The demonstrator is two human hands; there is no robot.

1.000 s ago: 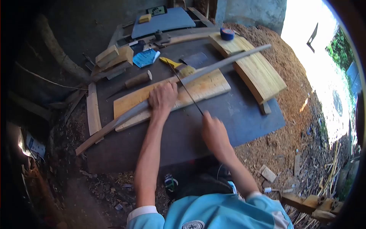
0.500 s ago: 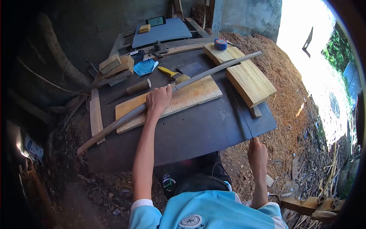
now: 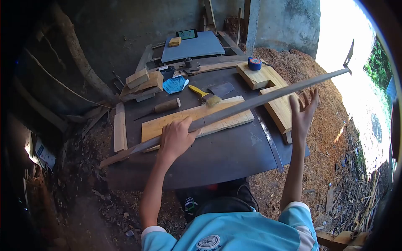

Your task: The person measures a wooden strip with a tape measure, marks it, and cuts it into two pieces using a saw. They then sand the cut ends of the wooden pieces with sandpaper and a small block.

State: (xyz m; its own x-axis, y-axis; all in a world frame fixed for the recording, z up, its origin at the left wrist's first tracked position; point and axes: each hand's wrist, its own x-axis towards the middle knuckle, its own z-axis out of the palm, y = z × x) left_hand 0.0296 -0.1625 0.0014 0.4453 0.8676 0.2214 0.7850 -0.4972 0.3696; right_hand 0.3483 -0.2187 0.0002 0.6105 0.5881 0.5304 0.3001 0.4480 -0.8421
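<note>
Left hand [image 3: 178, 136]: it grasps the long curved wooden strip [image 3: 234, 108], fingers closed around it near the middle.
Strip: it goes from the near left corner of the dark table [image 3: 217, 152] to the far right, over the flat board [image 3: 197, 119].
Right hand [image 3: 303, 111]: open, fingers spread, just under the strip; perhaps touching it, I cannot tell.
Saw blade [image 3: 271, 144]: it lies on the table, near the right edge.
Brush [image 3: 205, 95]: beyond the board.

Woodworking shed, sawdust heap [image 3: 289, 62], planks [image 3: 197, 119]
</note>
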